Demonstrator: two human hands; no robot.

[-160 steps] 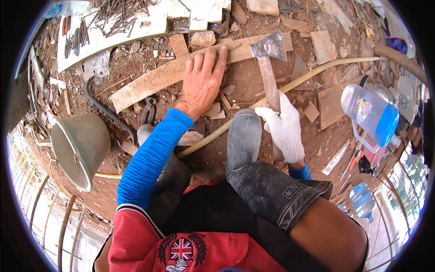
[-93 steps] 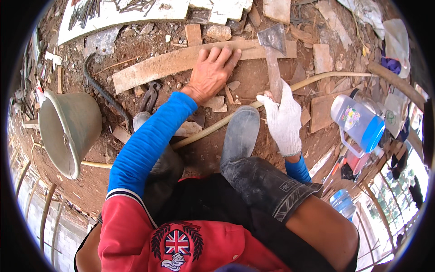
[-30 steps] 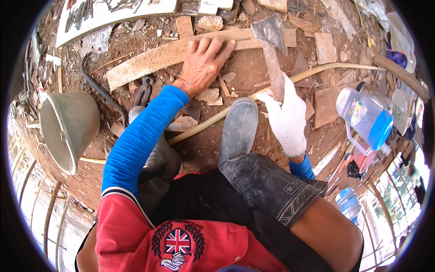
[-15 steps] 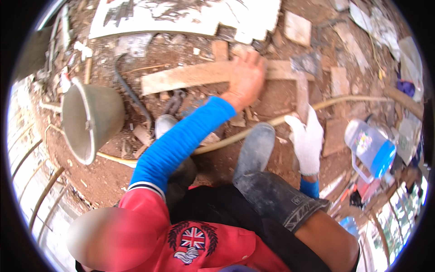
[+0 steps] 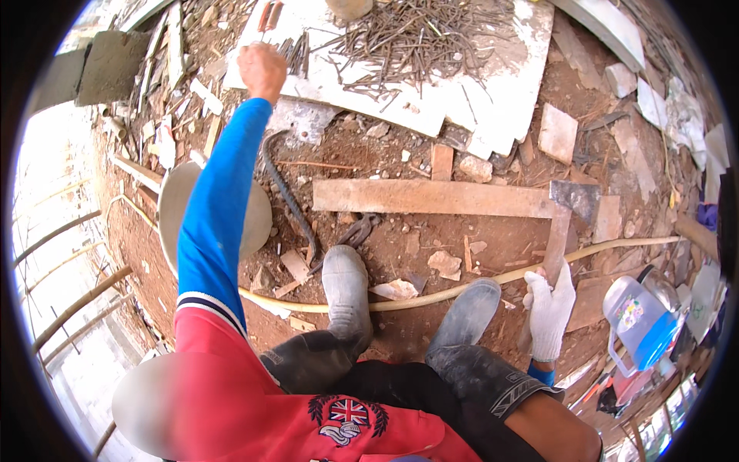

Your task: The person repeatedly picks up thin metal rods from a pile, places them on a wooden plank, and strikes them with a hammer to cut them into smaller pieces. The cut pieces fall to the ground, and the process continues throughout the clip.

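Note:
My bare left hand [image 5: 262, 71] is at the left edge of a white board [image 5: 408, 114], its fingers curled; what they hold, if anything, is hidden. Right beside it lies a small row of dark nails [image 5: 295, 55], and a red-handled tool [image 5: 269, 15] is just above. A larger heap of rusty nails [image 5: 419, 42] covers the board's middle. My right hand [image 5: 551, 314], in a white glove, grips the wooden handle of a hatchet [image 5: 576, 200]. The hatchet's dark head lies at the right end of a long wooden plank [image 5: 431, 198] on the ground.
A grey bucket [image 5: 258, 219] is partly behind my left arm. Pincers [image 5: 359, 229], a black bar [image 5: 283, 185] and a long bamboo pole [image 5: 500, 279] lie before my boots. A clear jug with a blue base [image 5: 639, 323] stands at the right. Rubble and wood scraps surround them.
My left hand has left the plank and moved up and left to the white board. The right hand still holds the hatchet at the plank's end. The view has shifted, showing the nail heap.

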